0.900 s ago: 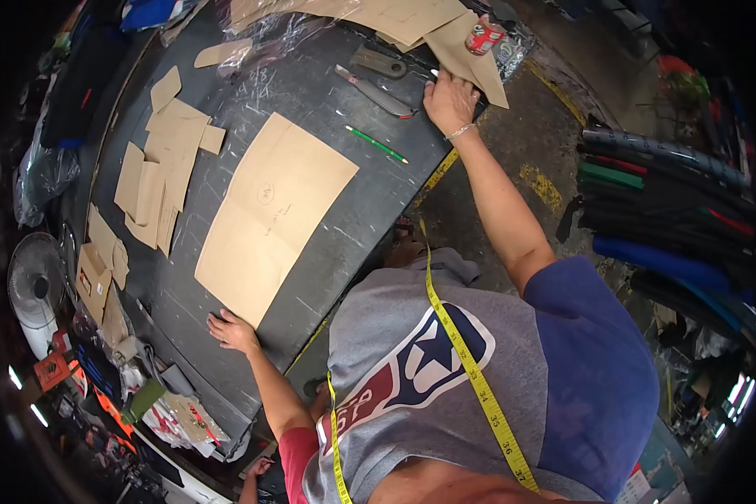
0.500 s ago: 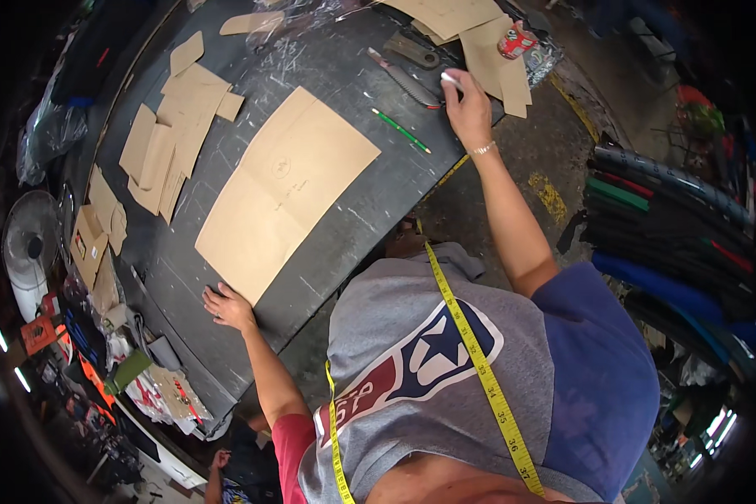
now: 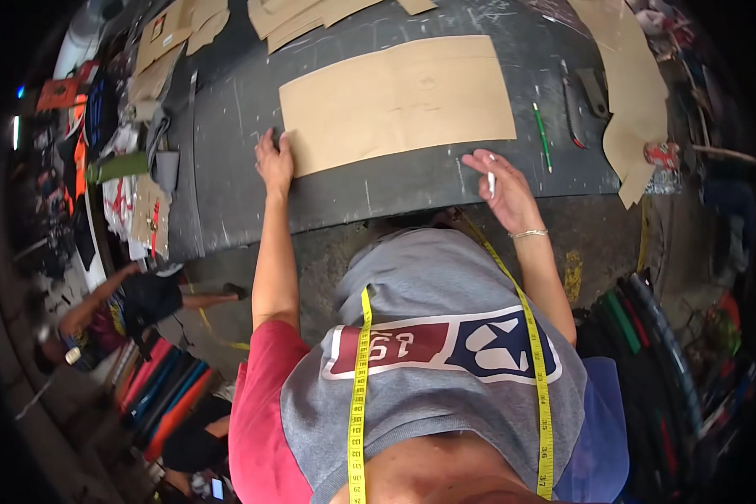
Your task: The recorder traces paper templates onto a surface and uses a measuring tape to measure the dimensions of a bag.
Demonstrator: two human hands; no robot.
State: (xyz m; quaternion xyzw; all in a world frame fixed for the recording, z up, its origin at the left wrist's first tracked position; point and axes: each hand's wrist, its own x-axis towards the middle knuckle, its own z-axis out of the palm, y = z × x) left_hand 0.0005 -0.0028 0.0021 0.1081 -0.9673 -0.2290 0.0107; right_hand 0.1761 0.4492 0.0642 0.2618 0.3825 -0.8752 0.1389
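The large, four-sided sheet of tan card (image 3: 399, 105) lay flat on the dark grey, chalk-scuffed counter (image 3: 226, 189) in front of me, its near edge bowed in my view. My hands were well apart. My left hand (image 3: 275, 161) rested with fingers spread at the sheet's near left corner, thumb at the edge; I couldn't tell whether it pressed on the card. My right hand (image 3: 508, 197), by the counter's near edge and clear of the sheet, pinched a short white stick (image 3: 490, 185), probably chalk.

To steady that corner well, I judged, the left hand wanted light, even pressure and the thumb tight to the edge, so nothing slid or creased; the stick was best kept off the card's face until needed.

Counting outward, I had one sheet, one white stick and, to the right, one slim green pencil (image 3: 542, 139), one dark, curved, red-tipped tool (image 3: 572, 109) and one flat grey piece (image 3: 595, 94). Beyond them lay one long, wavy-edged piece of tan card (image 3: 630, 92) and one red can (image 3: 662, 154). The overlapping tan card pieces (image 3: 310, 15) at the far side I couldn't count. One yellow measuring tape (image 3: 544, 420) hung down my chest in two lengths.
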